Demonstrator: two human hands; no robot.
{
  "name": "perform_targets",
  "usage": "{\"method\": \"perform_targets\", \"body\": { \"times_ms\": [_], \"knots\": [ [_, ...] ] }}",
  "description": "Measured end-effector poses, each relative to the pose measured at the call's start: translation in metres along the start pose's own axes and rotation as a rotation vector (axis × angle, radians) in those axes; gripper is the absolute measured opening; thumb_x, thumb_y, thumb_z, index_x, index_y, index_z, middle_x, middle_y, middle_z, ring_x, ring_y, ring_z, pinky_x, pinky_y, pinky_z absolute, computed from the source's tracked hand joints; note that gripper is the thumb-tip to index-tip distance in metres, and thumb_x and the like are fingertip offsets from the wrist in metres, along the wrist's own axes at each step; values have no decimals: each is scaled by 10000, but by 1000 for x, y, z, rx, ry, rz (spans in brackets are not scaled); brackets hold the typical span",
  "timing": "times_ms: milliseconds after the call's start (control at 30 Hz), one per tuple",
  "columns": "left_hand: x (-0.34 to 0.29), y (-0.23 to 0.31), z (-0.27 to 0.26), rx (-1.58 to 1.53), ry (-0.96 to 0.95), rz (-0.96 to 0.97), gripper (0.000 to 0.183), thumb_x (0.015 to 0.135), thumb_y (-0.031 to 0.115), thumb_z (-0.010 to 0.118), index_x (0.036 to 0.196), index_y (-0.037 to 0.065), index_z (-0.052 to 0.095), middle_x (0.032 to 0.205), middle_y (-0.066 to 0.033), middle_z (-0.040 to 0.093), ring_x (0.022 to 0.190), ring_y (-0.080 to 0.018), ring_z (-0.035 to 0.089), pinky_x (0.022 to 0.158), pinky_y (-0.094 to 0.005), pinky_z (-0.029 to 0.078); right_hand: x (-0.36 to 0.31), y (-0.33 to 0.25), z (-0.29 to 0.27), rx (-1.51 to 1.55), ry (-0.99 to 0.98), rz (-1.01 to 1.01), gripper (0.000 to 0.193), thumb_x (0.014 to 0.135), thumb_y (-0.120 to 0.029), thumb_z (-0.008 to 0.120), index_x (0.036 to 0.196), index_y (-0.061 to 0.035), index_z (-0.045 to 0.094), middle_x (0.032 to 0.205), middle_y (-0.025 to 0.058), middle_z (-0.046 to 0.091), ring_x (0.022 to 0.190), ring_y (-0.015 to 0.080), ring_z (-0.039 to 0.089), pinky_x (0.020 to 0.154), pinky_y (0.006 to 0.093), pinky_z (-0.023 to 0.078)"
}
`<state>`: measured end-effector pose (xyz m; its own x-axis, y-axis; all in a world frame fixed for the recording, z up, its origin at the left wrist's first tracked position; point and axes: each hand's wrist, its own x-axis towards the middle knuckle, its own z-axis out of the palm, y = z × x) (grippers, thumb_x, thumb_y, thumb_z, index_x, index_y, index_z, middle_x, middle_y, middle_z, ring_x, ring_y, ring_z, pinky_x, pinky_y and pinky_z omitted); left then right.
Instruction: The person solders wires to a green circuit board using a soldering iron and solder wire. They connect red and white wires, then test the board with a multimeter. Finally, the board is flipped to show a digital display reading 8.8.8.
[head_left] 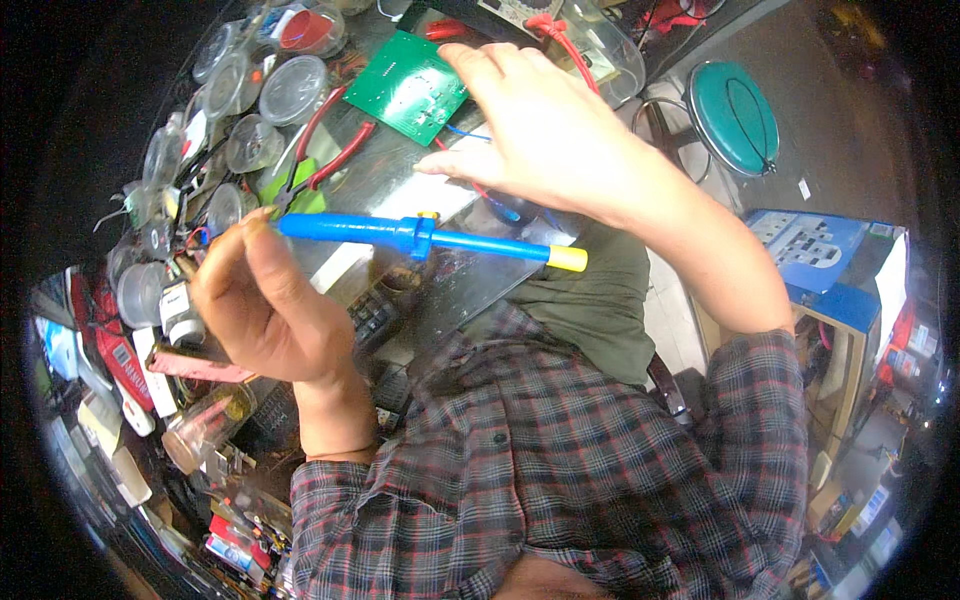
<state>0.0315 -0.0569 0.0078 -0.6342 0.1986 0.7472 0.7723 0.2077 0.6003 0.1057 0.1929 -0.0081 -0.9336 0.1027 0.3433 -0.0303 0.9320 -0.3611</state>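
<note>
A blue solder sucker [375, 232] with a yellow end lies level in front of me. My left hand [275, 305] pinches its left end between thumb and fingertips, while the yellow end sticks out freely to the right. Farther off, my right hand [545, 135] is spread, fingers stretched over the right edge of a green circuit board [405, 88]. Its thumb stands apart, below the board's lower corner. Whether the fingertips press on the board, I cannot tell. Red-handled pliers [335, 165] lie just beyond the solder sucker, beside the board.
Several clear plastic tubs [293, 90] crowd the left of the dark workbench [470, 285]. A clear jar [205, 430] lies near my left forearm. A round teal stool [735, 118] stands at the far right, and a blue-topped box [825, 255] is beside my right elbow.
</note>
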Motion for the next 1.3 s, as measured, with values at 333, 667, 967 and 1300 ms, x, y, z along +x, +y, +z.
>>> {"method": "perform_targets", "body": {
  "times_ms": [333, 667, 967, 1300],
  "knots": [
    [-16, 16, -25, 96, -84, 0, 106, 1061, 57, 682, 1124, -27, 697, 973, -60, 721, 773, -73, 600, 679, -226, 490, 17, -20, 20, -201, -82, 127, 955, 855, -619, 796, 1494, 32, 513, 1257, 265, 639, 1214, 408, 630, 1048, 509, 521],
    [6, 18, -35, 453, -358, 68, 105, 1035, 134, 700, 1053, 30, 693, 868, -140, 698, 756, -304, 684, 696, -409, 528, -18, -27, -10, -14, 256, 22, 904, 822, -519, 863, 1483, -1, 528, 1392, 236, 616, 1266, 421, 644, 1070, 491, 538],
    [35, 6, -12, 601, -519, 251, 125, 1022, 162, 680, 1001, 39, 669, 916, -161, 713, 874, -370, 697, 769, -466, 550, -85, -44, -94, 41, 499, -147, 985, 716, -405, 972, 1493, -6, 516, 1366, 223, 606, 1197, 402, 659, 1022, 465, 555],
    [62, -40, 36, 698, -623, 615, 143, 991, 187, 692, 939, 59, 657, 884, -124, 646, 885, -327, 658, 806, -442, 508, -140, -47, -141, 28, 511, -132, 1060, 659, -379, 1010, 1498, 37, 512, 1396, 254, 623, 1243, 406, 655, 1048, 471, 547]
  ]
}}
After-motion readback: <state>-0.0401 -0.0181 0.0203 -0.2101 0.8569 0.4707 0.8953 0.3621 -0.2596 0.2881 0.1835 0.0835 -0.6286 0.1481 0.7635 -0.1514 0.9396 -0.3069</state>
